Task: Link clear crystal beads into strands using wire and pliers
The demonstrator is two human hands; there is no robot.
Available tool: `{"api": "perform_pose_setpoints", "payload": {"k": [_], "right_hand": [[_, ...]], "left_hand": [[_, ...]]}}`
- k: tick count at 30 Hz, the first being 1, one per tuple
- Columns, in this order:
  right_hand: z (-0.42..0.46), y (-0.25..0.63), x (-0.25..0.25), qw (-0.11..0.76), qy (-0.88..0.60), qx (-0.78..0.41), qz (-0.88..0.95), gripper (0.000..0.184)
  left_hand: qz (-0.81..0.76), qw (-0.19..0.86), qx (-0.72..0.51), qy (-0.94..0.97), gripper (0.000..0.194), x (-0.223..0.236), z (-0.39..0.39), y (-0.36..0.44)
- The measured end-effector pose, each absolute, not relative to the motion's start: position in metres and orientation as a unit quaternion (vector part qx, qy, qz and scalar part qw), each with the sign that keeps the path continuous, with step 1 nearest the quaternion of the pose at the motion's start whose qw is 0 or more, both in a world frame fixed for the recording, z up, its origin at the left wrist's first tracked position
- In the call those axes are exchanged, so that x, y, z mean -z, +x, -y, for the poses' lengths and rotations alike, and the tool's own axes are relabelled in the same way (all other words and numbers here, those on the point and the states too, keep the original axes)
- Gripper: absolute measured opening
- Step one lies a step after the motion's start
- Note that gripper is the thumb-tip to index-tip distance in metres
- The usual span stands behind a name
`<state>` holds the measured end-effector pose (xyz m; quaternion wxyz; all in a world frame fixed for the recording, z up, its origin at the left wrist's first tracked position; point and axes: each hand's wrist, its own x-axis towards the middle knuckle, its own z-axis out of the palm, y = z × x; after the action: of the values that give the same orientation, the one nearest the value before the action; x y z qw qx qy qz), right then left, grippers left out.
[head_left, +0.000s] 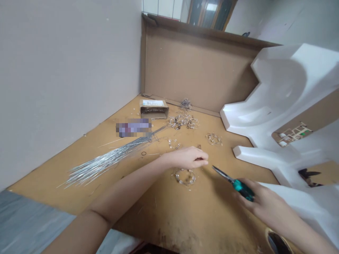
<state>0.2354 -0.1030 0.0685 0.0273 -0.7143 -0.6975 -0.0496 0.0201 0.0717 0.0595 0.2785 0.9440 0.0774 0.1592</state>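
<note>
With fingers closed in a pinch, my left hand [186, 157] hovers over the middle of the board; whatever lies between the fingertips is too small to make out. My right hand [265, 201] grips needle-nose pliers [233, 181] by their green and black handles, the tip pointing toward my left fingers but apart from them. Just below my left hand lies a ring of clear beads on wire [185, 177]. A smaller beaded piece [174, 143] sits behind the hand. To its right rests another beaded wire ring [214, 139].
A bundle of thin silvery wires [111, 157] stretches across the left side. Behind it are a pixelated purple item [135, 127], a small cardboard box [154, 109] and a beaded wire heap [184, 121]. White foam packing [265, 88] stands right; a cardboard panel [196, 67] backs the board.
</note>
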Motion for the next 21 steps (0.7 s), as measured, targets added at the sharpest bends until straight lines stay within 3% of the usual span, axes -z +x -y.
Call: {"api": "perform_pose_setpoints", "payload": {"k": [4,12,15,21], "right_hand": [[0.096,0.231,-0.019,-0.029,-0.778,0.033,0.627,0.034],[0.094,0.218,0.012,0.0,-0.74,0.115,0.663,0.04],[0.09,0.218,0.004,0.061,-0.73,0.046,0.679,0.042],[0.07,0.204,-0.041,0.287,-0.683,-0.235,0.629,0.037]], "left_hand": [[-0.062,0.315,-0.148,0.935,0.03,-0.06,-0.075,0.018],[-0.043,0.282,-0.156,0.946,0.026,-0.068,-0.072,0.014],[-0.042,0.249,-0.157,0.955,0.025,-0.071,-0.069,0.015],[-0.042,0.181,-0.134,0.973,0.023,-0.068,-0.063,0.02]]}}
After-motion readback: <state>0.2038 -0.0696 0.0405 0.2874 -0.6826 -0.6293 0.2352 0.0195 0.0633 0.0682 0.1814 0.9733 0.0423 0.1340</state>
